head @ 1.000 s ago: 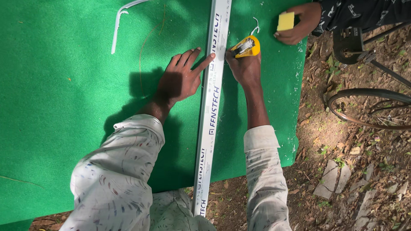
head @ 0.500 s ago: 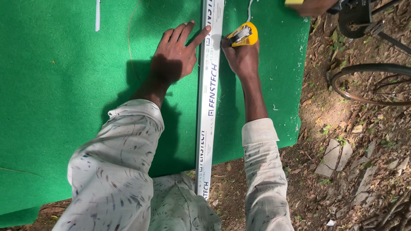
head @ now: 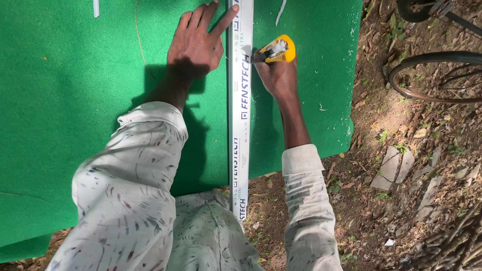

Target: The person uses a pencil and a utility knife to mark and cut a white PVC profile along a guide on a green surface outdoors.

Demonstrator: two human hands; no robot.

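Long white straightedge (head: 240,110) runs twelve to six across green carpet (head: 75,100); left hand (head: 197,46) spread flat, pinning it; right hand (head: 277,75) grips yellow utility knife (head: 278,49) just beside its edge.

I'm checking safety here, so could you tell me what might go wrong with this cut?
The left hand presses the white straightedge with fingertips at its edge, near the yellow utility knife in the right hand; a slip might nick them. The straightedge could also shift on the green carpet, skewing the cut.

No packages, signs or screens show; only dark blue printed lettering runs lengthwise along the long white straightedge bar (head: 240,110), twelve to six o'clock.
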